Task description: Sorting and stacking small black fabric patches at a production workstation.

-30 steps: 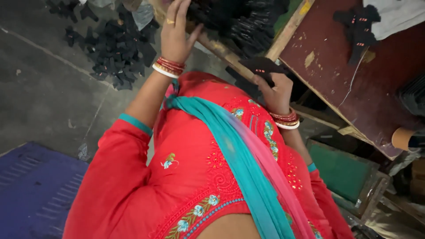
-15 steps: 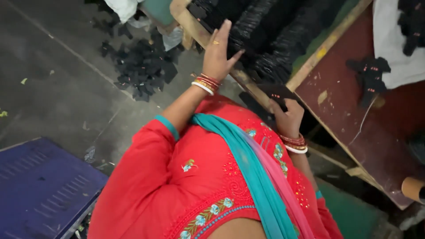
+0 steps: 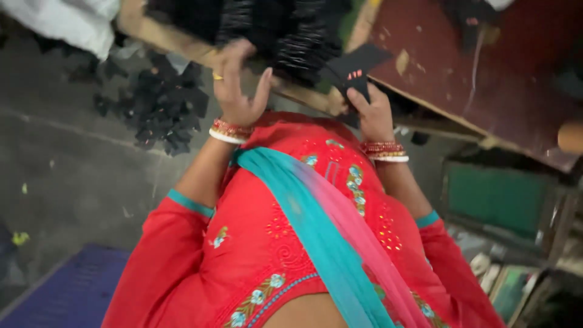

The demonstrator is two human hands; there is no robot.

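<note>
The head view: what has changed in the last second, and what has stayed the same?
The left hand reached further onto the stack of black pieces at the wooden edge. The right hand kept its hold on a flat black piece. The pile of black pieces on the floor stayed.

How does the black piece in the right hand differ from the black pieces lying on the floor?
The black piece is single and held up by the right hand near the wooden edge; the floor pieces lie loose in a scattered heap. The held piece shows small red marks; none can be made out on the floor pieces. The left hand touches neither, reaching to the dark stack. Both look flat, black and similar in material.
</note>
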